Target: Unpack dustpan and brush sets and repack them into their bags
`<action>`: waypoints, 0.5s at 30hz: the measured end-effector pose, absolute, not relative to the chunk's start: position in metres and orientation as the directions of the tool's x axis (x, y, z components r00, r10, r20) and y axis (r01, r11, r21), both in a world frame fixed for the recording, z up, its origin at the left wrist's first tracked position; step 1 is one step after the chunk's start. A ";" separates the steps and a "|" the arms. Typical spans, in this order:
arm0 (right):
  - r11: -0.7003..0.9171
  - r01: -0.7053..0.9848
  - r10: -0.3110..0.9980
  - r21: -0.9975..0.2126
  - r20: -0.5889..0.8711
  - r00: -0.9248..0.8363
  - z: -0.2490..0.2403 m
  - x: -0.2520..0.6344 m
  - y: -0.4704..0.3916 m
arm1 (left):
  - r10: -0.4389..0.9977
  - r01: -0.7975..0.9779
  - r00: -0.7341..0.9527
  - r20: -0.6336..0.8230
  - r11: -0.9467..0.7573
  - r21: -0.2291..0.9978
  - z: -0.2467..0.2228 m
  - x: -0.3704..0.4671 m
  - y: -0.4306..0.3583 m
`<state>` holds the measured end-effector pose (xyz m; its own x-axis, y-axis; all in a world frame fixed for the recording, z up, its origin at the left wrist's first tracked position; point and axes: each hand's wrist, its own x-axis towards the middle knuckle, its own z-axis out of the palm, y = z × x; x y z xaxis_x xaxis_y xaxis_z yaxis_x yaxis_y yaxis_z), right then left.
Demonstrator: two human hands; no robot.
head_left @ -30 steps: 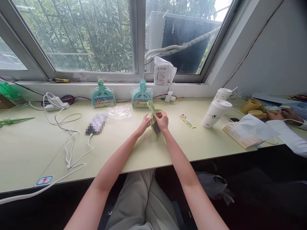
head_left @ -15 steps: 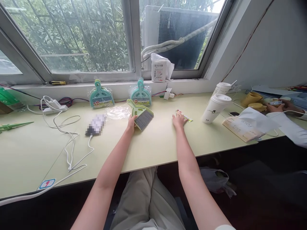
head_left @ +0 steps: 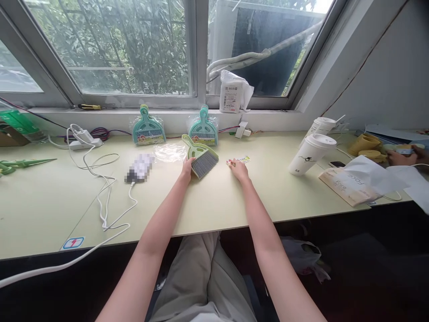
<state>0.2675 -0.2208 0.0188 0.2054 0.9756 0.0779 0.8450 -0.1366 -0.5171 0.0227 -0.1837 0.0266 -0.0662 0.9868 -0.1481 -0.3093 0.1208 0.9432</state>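
My left hand (head_left: 188, 170) is closed on the near left edge of a green dustpan and brush set (head_left: 203, 162), tilted on the table with its grey bristles facing me. To its right, my right hand (head_left: 238, 170) has its fingers closed on a small printed card label (head_left: 244, 159), whose ends show past the hand. Behind the green set stands a teal dustpan and brush set (head_left: 203, 129) in clear wrap, with a second wrapped teal set (head_left: 148, 129) farther left. An empty clear plastic bag (head_left: 166, 152) lies flat left of the green set.
White lidded cups (head_left: 311, 154) and a tissue pack (head_left: 351, 181) stand on the right. At the left lie a blurred-out device (head_left: 140, 167), a white cable (head_left: 109, 201) and a power strip (head_left: 85, 143). A co-worker's hands (head_left: 404, 156) are at the far right.
My right hand has moved left with the label, closer to the green set. My left hand stays on the set's edge. The camera view has shifted slightly.
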 end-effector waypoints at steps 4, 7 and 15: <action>-0.140 0.850 0.969 -0.507 0.104 0.222 0.018 0.263 -0.220 | 0.990 -0.321 -0.037 -0.136 0.117 0.940 0.023 0.025 -0.182; -0.217 0.869 0.931 -0.445 0.173 0.321 0.014 0.261 -0.219 | 0.991 -0.327 -0.018 -0.132 0.119 0.937 0.023 0.026 -0.184; -0.277 0.733 0.825 -0.621 0.237 0.512 0.004 0.270 -0.213 | 0.985 -0.317 0.006 -0.173 0.166 0.934 0.028 0.030 -0.197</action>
